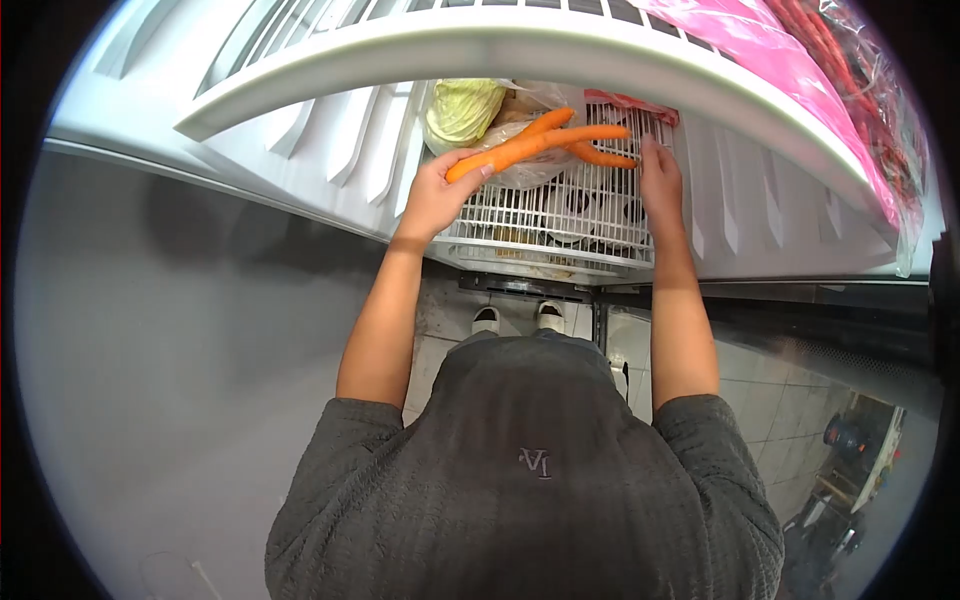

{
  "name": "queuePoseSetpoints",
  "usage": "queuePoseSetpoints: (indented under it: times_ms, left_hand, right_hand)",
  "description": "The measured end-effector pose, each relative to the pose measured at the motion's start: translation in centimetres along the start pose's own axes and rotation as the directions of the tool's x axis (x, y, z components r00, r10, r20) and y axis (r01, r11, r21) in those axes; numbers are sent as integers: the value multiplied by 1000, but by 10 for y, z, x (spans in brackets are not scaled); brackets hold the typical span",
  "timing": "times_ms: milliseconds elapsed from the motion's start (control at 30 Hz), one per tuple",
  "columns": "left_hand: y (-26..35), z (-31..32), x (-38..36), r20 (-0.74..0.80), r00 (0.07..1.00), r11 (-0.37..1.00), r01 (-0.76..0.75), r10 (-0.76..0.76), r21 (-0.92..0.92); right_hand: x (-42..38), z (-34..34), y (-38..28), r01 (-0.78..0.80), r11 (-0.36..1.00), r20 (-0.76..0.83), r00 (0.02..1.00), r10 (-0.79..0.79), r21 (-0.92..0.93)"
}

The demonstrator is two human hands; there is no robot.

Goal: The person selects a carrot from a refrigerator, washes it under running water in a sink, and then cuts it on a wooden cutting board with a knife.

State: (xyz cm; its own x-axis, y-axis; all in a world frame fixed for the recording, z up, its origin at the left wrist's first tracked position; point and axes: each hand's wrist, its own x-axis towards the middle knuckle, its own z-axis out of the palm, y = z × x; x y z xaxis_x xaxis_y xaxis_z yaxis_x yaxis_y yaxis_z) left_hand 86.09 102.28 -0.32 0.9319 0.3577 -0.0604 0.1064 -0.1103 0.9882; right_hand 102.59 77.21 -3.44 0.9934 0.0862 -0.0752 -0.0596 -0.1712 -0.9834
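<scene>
1. Currently, the carrots [520, 149] are above the wire rack [490, 216], in hand, not set down.
2. Left hand [436, 197] grips their thick end; right hand [663, 184] is by their tips (its grip I can't tell).
3. Cabbage [463, 112] sits at the rack's far left.

Tiled floor [765, 397], possibly a bottle [846, 436]

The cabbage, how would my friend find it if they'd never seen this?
Find the big curved white bar, then the wire shelf showing below it in the picture. Near the shelf's top left, just above the left hand, sits the cabbage. It's round, leafy and pale green, unlike the long orange carrot and the see-through bag.
</scene>
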Motion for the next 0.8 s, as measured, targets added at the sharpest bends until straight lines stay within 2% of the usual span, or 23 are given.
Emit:
queuePoseSetpoints:
  times_ms: [67, 133, 167, 200, 267, 300, 400, 433, 500, 533, 600, 633, 667, 733, 767, 800]
  left_hand:
    - [-2, 0, -5, -32, 999, 999, 36, -36, -11]
    - [0, 0, -12, -105, 992, 989, 53, -68, -138]
    - [0, 0, -15, -132, 989, 985, 39, -62, -170]
    - [0, 0, -20, -135, 989, 986, 41, -64, -164]
    - [-2, 0, -29, -187, 980, 961, 20, -74, -275]
    - [-6, 0, -34, -185, 980, 955, 15, -73, -296]
    - [-15, 5, -52, -234, 961, 932, 55, -147, -358]
    - [-17, 8, -59, -239, 959, 930, 57, -153, -363]
    - [-22, 12, -72, -332, 928, 945, 56, -169, -323]
    - [-23, 12, -79, -341, 924, 943, 57, -175, -328]
    - [-24, 9, -92, -322, 933, 951, 57, -159, -303]
    - [-24, 7, -98, -324, 933, 952, 53, -155, -301]
    - [-23, 0, -107, -306, 943, 948, 31, -132, -315]
    - [-24, -7, -116, -282, 954, 944, 6, -104, -330]
    - [-24, -10, -122, -263, 960, 933, -2, -100, -360]
    - [-23, -14, -129, -244, 965, 922, -6, -96, -387]
  right_hand:
    - [9, -1, 27, -37, 999, -6, 999, 37, -16]
    - [-2, 3, 23, -90, 985, 124, 986, 108, -144]
    - [0, 6, 30, -127, 991, 179, 977, 120, 30]
    - [2, 9, 29, -130, 991, 184, 975, 122, 35]
    - [9, 18, 25, 5, 998, 106, 994, -12, 62]
    - [13, 21, 20, 24, 993, 104, 994, -36, 117]
    - [28, 29, 22, 55, 996, 65, 996, -59, 65]
    - [33, 28, 25, 53, 997, 73, 996, -57, 60]
    - [35, 27, 27, -46, 974, 92, 995, 26, 222]
    - [31, 26, 26, -49, 975, 102, 994, 27, 216]
    - [18, 24, 17, -84, 947, -1, 996, 89, 311]
    - [7, 22, 10, -64, 984, -73, 994, 77, 167]
    - [-10, 19, 6, -46, 983, -80, 995, 60, 176]
    - [-32, 11, 4, 200, 972, -64, 976, -209, -122]
    - [-42, 9, 2, 208, 971, -75, 973, -217, -115]
    - [-56, 9, -4, 206, 978, -38, 978, -206, -17]
